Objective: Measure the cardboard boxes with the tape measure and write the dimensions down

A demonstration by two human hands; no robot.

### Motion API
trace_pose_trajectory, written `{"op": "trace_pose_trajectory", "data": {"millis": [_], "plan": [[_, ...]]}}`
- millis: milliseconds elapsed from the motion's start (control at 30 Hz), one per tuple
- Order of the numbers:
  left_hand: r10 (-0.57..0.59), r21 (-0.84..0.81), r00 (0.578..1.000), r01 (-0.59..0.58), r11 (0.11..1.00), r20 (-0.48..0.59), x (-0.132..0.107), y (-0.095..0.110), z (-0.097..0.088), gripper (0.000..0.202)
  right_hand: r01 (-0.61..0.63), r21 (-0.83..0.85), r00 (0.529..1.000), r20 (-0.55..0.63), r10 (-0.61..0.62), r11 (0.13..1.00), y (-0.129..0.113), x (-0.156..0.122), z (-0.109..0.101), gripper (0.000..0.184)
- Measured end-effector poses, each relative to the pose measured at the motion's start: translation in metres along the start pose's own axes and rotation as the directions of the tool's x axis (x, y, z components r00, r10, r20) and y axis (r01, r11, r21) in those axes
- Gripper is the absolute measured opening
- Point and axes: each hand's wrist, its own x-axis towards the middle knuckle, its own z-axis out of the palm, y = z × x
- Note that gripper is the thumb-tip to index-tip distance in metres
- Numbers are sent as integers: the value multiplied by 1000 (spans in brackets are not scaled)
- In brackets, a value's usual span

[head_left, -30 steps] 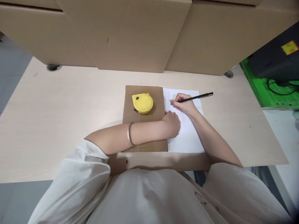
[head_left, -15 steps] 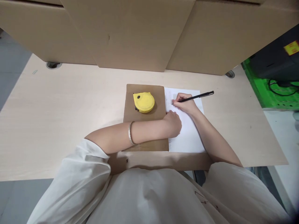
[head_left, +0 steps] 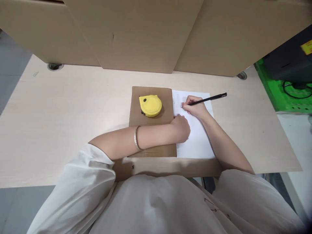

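Note:
My right hand (head_left: pixel 195 108) is closed on a black pen (head_left: pixel 209 98), its tip touching the upper left of a white paper sheet (head_left: pixel 198 143). My left hand (head_left: pixel 180 128) rests loosely curled on the sheet's left edge, its forearm lying across a brown cardboard piece (head_left: pixel 151 122); a silver bangle (head_left: pixel 135 137) circles that wrist. A yellow tape measure (head_left: pixel 150 105) sits on the upper part of the cardboard, just left of both hands.
The light wooden desk (head_left: pixel 68 107) has cable holes at back left (head_left: pixel 54 66) and back right (head_left: pixel 241 75). Large cardboard boxes (head_left: pixel 136 32) stand along the back. A green crate (head_left: pixel 287 94) with a black device is at right.
The right hand with the pen has shifted slightly right along the top of the sheet. The left hand stays in place.

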Motion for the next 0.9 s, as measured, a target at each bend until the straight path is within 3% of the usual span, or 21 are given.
{"op": "trace_pose_trajectory", "data": {"millis": [300,533,900], "plan": [[-46,-133,997,36,990,-67,7,-1,7,58,17,13,998,61,-17,1000,3,-4,2,46],[-47,-168,995,31,985,-89,12,-2,14,55,-1,-32,999,43,2,999,3,-2,2,39],[-30,-53,999,28,998,-29,3,0,3,50,33,-12,998,48,-33,999,3,-2,0,37]]}}
